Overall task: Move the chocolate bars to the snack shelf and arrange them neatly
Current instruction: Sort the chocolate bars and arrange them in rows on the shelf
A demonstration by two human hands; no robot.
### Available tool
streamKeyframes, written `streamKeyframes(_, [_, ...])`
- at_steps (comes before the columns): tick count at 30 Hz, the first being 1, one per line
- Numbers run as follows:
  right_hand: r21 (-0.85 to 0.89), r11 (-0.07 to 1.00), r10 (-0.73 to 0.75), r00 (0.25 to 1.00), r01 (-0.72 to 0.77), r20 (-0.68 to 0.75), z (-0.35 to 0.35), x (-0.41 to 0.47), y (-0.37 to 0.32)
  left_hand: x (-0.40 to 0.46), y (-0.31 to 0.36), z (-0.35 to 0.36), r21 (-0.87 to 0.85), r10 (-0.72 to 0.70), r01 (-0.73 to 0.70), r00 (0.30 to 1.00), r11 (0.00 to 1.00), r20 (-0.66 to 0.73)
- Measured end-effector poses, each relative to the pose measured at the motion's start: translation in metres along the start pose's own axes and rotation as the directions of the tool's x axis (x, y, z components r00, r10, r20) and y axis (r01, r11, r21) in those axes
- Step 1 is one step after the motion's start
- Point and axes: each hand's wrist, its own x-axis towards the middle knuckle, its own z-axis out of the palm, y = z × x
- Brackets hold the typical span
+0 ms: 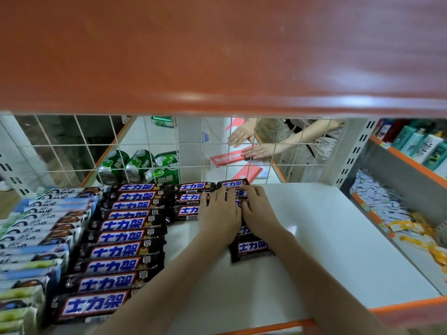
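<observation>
fingers (215,197) of both hands lie flat and spread, pressed palm-down on small chocolate bars rather than pinching anything. the left hand (219,213) covers the right ends of the short bars (191,198) stacked near the back of the white shelf (326,238), and the right hand (257,211) rests on the next column, just beside it. each bar's long axis runs left to right, across the shelf, so the pile lies straight under and ahead of the fingertips, close to the wire grid back (150,151). one loose bar (251,249) sits nearer the shelf's front edge, under the right wrist, so that hand seems the handier one for sliding it back into line. the wrappers are dark brown and glossy with a blue and white logo edged in red. to the left a long, tidy column of larger bars (118,247) already fills its place.
</observation>
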Motion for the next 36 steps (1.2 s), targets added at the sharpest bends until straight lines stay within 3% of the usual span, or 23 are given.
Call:
streamKeyframes(6, [0.079,0.995,0.056,0.998,-0.055,-0.001,-0.017,-0.001,0.005,-0.012,0.004,-0.016,-0.181,0.063,-0.069,0.997,0.981,-0.038])
streamKeyframes(9, [0.062,0.997,0.040,0.996,-0.045,0.083,-0.027,-0.012,0.012,-0.028,0.011,-0.022,-0.315,0.122,-0.111,0.992,0.943,0.016])
streamKeyframes(12, [0.022,1.000,-0.025,0.992,0.022,0.121,-0.025,-0.028,0.013,-0.040,0.016,-0.017,-0.238,0.153,-0.118,0.979,0.964,0.134])
streamKeyframes(16, [0.041,0.996,-0.079,0.995,0.077,0.064,-0.015,-0.041,0.005,-0.044,0.022,-0.009,-0.166,0.129,-0.101,0.977,0.981,0.172])
streamKeyframes(23, [0.132,0.991,-0.041,0.998,0.035,0.044,-0.007,-0.044,0.000,-0.041,0.024,0.000,-0.107,0.145,-0.128,0.976,0.986,0.163])
streamKeyframes(28, [0.023,0.995,-0.094,0.995,0.094,0.010,-0.011,-0.043,-0.003,-0.041,0.017,-0.008,-0.072,0.212,-0.203,0.965,0.977,0.156])
streamKeyframes(30, [-0.012,0.990,-0.142,0.989,0.142,-0.035,-0.015,-0.037,-0.007,-0.036,0.006,-0.016,-0.100,0.243,-0.234,0.967,0.967,0.081])
streamKeyframes(34, [-0.028,0.986,-0.168,0.985,0.167,-0.039,-0.016,-0.021,-0.023,-0.021,-0.021,-0.038,-0.144,0.090,-0.091,0.996,0.985,-0.015])
streamKeyframes(36, [-0.057,0.985,-0.166,0.986,0.165,-0.006,-0.012,-0.016,-0.031,-0.017,-0.033,-0.041,-0.059,-0.032,0.032,0.999,0.998,0.006])
